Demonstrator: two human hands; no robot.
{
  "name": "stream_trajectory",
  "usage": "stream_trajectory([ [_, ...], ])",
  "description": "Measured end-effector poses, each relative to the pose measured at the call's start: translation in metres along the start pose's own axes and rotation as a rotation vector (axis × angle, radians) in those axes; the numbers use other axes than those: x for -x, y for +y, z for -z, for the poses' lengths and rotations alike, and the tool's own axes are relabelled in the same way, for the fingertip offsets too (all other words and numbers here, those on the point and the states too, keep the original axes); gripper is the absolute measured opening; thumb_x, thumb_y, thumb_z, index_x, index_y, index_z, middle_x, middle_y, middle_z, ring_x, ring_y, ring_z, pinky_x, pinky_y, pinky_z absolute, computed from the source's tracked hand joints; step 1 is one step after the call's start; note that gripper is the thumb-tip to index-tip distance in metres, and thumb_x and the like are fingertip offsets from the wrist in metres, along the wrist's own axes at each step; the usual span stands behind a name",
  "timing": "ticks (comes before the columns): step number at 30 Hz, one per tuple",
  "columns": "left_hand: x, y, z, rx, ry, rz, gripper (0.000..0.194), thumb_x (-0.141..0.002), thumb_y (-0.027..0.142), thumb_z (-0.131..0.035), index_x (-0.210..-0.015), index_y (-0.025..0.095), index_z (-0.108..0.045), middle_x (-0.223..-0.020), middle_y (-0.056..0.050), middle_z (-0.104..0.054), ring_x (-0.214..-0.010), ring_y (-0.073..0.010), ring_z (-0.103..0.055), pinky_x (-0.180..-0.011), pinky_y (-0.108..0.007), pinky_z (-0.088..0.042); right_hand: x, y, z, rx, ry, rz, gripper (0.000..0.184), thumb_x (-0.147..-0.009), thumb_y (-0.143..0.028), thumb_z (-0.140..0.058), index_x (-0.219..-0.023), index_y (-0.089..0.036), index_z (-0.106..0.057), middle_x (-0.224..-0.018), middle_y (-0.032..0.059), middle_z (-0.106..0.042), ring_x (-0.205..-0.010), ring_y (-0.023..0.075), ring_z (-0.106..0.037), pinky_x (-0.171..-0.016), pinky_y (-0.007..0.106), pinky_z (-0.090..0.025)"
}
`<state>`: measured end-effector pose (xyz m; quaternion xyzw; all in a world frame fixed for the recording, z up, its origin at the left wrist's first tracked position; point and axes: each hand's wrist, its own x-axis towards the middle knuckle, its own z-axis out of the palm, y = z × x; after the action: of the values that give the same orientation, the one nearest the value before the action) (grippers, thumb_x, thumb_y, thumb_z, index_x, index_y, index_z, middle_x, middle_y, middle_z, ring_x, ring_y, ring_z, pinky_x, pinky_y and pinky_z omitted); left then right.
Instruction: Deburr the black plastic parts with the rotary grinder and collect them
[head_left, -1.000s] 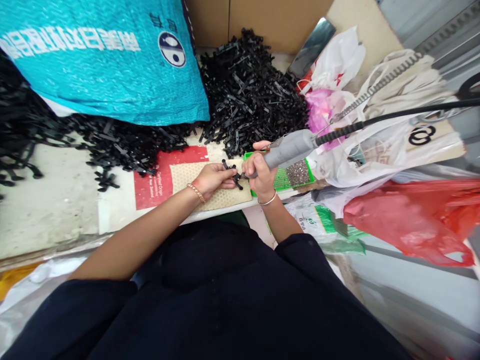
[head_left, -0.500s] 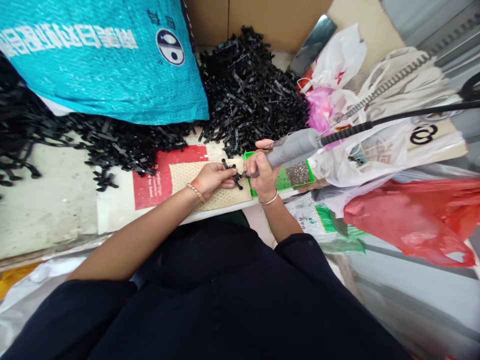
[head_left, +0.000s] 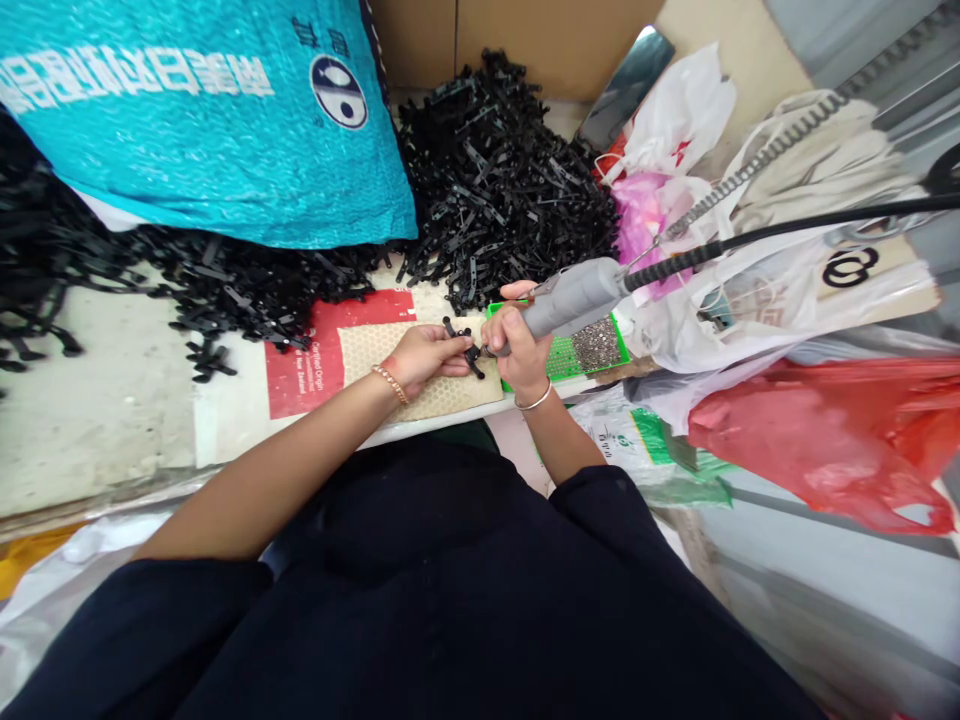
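Observation:
My left hand pinches a small black plastic part with several arms over a beige honeycomb-patterned mat. Wrapped round a grey electric screwdriver, my right hand holds it tilted, its tip end pointing left at the black part. Whether the bit touches the part is too small to tell. Just behind my right hand lies a green tray with small metal screws gathered at its right end.
A big heap of black plastic parts lies at the back, with more under a blue woven sack on the left. A coiled spring and black cable run right from the screwdriver. Plastic bags, one red, crowd the right side.
The back end of the screwdriver has swung slightly left and its cable has shifted with it. My left hand and the black part stay in place.

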<state>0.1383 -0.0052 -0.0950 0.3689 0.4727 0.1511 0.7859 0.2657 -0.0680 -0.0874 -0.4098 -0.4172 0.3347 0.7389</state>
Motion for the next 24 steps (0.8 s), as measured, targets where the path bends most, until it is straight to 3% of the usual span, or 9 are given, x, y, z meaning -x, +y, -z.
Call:
stream_trajectory([
  [5, -0.006, -0.004, 0.004, 0.015, -0.029, 0.016, 0.024, -0.085, 0.012, -0.087, -0.074, 0.011, -0.066, -0.070, -0.009, -0.076, -0.060, -0.0136, -0.072, -0.066, -0.026, -0.064, -0.004, 0.011, 0.009, -0.018, -0.110, -0.015, 0.024, -0.094, -0.048, -0.073, -0.102, -0.032, -0.057, -0.051, -0.0135, -0.044, -0.040, 0.0087, -0.042, -0.049, 0.024, -0.043],
  [10, -0.010, -0.007, 0.003, 0.012, -0.020, 0.003, 0.025, -0.081, 0.014, -0.090, -0.072, 0.011, -0.067, -0.067, -0.008, -0.075, -0.055, -0.0134, -0.071, -0.062, -0.024, -0.063, -0.012, 0.009, 0.008, 0.050, -0.124, -0.230, 0.050, -0.073, -0.070, -0.083, -0.087, -0.031, -0.054, -0.042, -0.0129, -0.039, -0.034, 0.0108, -0.036, -0.042, 0.029, -0.040],
  [12, -0.004, -0.005, -0.001, 0.011, -0.017, 0.004, 0.023, -0.083, 0.013, -0.088, -0.071, 0.011, -0.069, -0.063, -0.006, -0.073, -0.050, -0.0116, -0.068, -0.059, -0.022, -0.061, -0.013, -0.002, 0.000, 0.010, -0.146, -0.223, 0.049, -0.073, -0.065, -0.086, -0.084, -0.030, -0.053, -0.040, -0.0133, -0.038, -0.031, 0.0096, -0.032, -0.039, 0.027, -0.035],
  [14, -0.002, -0.006, -0.006, 0.011, -0.015, 0.031, 0.025, -0.084, 0.011, -0.086, -0.067, 0.011, -0.067, -0.058, -0.005, -0.070, -0.047, -0.0118, -0.066, -0.055, -0.021, -0.061, -0.013, -0.012, -0.004, -0.059, -0.167, -0.190, 0.035, -0.081, -0.048, -0.084, -0.087, -0.029, -0.056, -0.041, -0.0131, -0.041, -0.032, 0.0087, -0.033, -0.040, 0.024, -0.034],
  [15, -0.005, -0.008, -0.007, 0.014, -0.029, 0.047, 0.028, -0.083, 0.012, -0.086, -0.064, 0.011, -0.066, -0.057, -0.007, -0.069, -0.046, -0.0131, -0.067, -0.054, -0.022, -0.061, -0.013, -0.015, -0.004, -0.082, -0.157, -0.181, 0.029, -0.083, -0.042, -0.083, -0.089, -0.028, -0.059, -0.042, -0.0128, -0.041, -0.032, 0.0087, -0.032, -0.041, 0.024, -0.033],
  [17, -0.019, -0.013, -0.005, 0.086, -0.038, 0.043, 0.030, -0.078, 0.015, -0.090, -0.061, 0.012, -0.065, -0.058, -0.010, -0.071, -0.047, -0.0157, -0.069, -0.054, -0.024, -0.063, -0.018, -0.017, 0.001, 0.021, -0.044, -0.226, 0.030, -0.079, -0.046, -0.086, -0.091, -0.029, -0.065, -0.044, -0.0096, -0.045, -0.037, 0.0122, -0.039, -0.045, 0.028, -0.040],
  [19, -0.039, -0.018, 0.000, 0.150, -0.082, 0.011, 0.026, -0.071, 0.019, -0.094, -0.061, 0.012, -0.070, -0.062, -0.012, -0.072, -0.048, -0.0179, -0.071, -0.052, -0.024, -0.063, -0.027, -0.017, 0.007, 0.091, -0.014, -0.248, 0.034, -0.074, -0.050, -0.088, -0.096, -0.033, -0.069, -0.050, -0.0059, -0.048, -0.044, 0.0169, -0.046, -0.048, 0.033, -0.045],
  [21, -0.058, -0.024, 0.004, 0.138, -0.190, 0.030, 0.028, -0.062, 0.023, -0.097, -0.056, 0.012, -0.072, -0.061, -0.015, -0.071, -0.046, -0.0215, -0.070, -0.049, -0.027, -0.063, -0.035, -0.019, 0.011, 0.186, 0.013, -0.247, 0.036, -0.070, -0.055, -0.087, -0.098, -0.038, -0.071, -0.056, -0.0023, -0.050, -0.052, 0.0216, -0.051, -0.053, 0.041, -0.051],
  [24, -0.083, -0.033, 0.005, 0.088, -0.276, 0.058, 0.030, -0.052, 0.029, -0.097, -0.049, 0.016, -0.071, -0.057, -0.016, -0.069, -0.042, -0.0244, -0.068, -0.045, -0.030, -0.061, -0.036, -0.026, 0.011, 0.305, 0.165, -0.231, 0.048, -0.060, -0.060, -0.087, -0.104, -0.048, -0.072, -0.080, 0.0070, -0.063, -0.070, 0.0301, -0.064, -0.060, 0.055, -0.056],
])
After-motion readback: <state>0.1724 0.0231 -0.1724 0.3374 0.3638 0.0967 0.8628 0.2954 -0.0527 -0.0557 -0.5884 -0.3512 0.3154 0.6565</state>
